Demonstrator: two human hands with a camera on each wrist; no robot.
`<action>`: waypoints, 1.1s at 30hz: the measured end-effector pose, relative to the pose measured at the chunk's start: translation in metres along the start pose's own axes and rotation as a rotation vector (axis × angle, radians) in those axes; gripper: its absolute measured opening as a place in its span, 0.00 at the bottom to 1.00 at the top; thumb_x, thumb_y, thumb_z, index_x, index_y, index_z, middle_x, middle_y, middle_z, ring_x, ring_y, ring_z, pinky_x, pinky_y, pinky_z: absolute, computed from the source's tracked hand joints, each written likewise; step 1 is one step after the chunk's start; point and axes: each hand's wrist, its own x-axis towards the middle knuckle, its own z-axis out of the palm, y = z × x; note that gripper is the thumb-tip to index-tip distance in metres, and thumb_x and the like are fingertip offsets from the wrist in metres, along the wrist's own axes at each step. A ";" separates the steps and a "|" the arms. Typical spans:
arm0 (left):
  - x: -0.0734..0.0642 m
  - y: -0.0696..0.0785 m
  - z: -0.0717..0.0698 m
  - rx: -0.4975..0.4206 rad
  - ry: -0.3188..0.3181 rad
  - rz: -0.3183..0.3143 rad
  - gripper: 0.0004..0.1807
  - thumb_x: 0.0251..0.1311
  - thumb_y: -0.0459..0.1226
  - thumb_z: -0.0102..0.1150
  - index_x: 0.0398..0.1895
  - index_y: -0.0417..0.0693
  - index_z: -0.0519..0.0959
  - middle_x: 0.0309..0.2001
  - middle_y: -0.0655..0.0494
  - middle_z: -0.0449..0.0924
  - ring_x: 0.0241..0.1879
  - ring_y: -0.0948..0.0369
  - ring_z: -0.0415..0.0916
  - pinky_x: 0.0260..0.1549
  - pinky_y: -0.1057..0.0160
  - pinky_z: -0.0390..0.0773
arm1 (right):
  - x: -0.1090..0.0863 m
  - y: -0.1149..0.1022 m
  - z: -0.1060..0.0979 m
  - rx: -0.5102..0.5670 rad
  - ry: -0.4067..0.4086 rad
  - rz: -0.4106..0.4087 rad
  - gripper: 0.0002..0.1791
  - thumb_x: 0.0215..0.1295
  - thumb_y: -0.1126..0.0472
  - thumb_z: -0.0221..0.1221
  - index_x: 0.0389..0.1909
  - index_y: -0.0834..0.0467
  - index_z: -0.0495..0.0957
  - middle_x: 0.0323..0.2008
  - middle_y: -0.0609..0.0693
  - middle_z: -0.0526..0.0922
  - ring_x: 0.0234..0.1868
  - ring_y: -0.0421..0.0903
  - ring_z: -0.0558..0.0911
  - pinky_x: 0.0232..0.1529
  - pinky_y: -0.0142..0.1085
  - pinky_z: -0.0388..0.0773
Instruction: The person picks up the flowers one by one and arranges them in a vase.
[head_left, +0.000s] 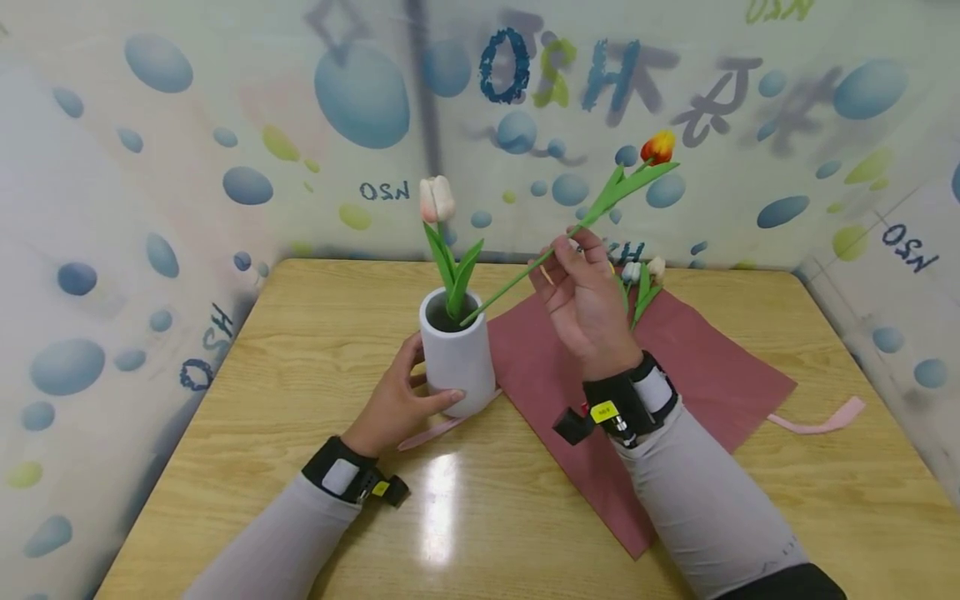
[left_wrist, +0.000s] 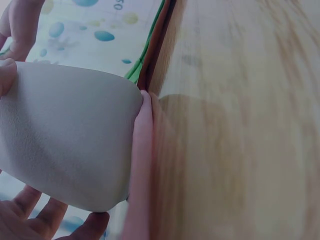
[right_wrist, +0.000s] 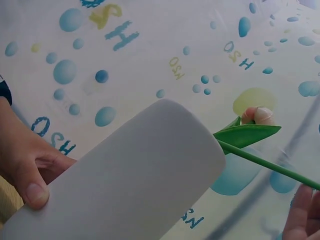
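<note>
My left hand point(head_left: 397, 392) holds a white vase point(head_left: 459, 371) low on its side, thumb across the front and fingers round the far left side. A pale pink tulip point(head_left: 437, 200) with green leaves stands upright in the vase. With thumb and fingers, my right hand point(head_left: 588, 312) pinches the green stem of a red-and-yellow tulip point(head_left: 658, 148). That tulip slants up to the right, its stem's lower end inside the vase mouth. In the right wrist view the stem point(right_wrist: 270, 166) runs from the vase rim to the fingertips point(right_wrist: 302, 200).
Dark red wrapping paper point(head_left: 705, 358) lies on the wooden table point(head_left: 315, 350), right of the vase. Several more tulips point(head_left: 647, 287) rest at its far edge, partly behind my right hand. A pink ribbon point(head_left: 825, 418) shows at the right and beneath the vase.
</note>
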 end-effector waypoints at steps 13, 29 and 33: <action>0.000 0.001 0.000 0.000 0.002 -0.010 0.52 0.58 0.47 0.78 0.80 0.74 0.53 0.74 0.59 0.65 0.73 0.49 0.64 0.68 0.35 0.71 | -0.005 0.016 0.015 -0.270 -0.063 -0.057 0.13 0.80 0.71 0.48 0.44 0.49 0.75 0.37 0.43 0.77 0.41 0.39 0.83 0.43 0.33 0.87; 0.000 0.001 0.000 0.007 0.003 -0.015 0.52 0.58 0.47 0.77 0.80 0.73 0.53 0.73 0.58 0.65 0.73 0.49 0.64 0.68 0.35 0.72 | -0.014 0.035 0.019 -0.685 -0.202 -0.142 0.11 0.73 0.72 0.59 0.44 0.52 0.74 0.36 0.46 0.79 0.40 0.43 0.82 0.46 0.36 0.88; 0.001 0.001 0.000 0.009 0.005 -0.018 0.52 0.57 0.47 0.78 0.80 0.73 0.53 0.73 0.58 0.66 0.73 0.49 0.65 0.68 0.35 0.72 | -0.015 0.036 0.020 -0.789 -0.239 -0.209 0.10 0.72 0.73 0.60 0.46 0.56 0.74 0.37 0.46 0.79 0.40 0.42 0.82 0.44 0.35 0.88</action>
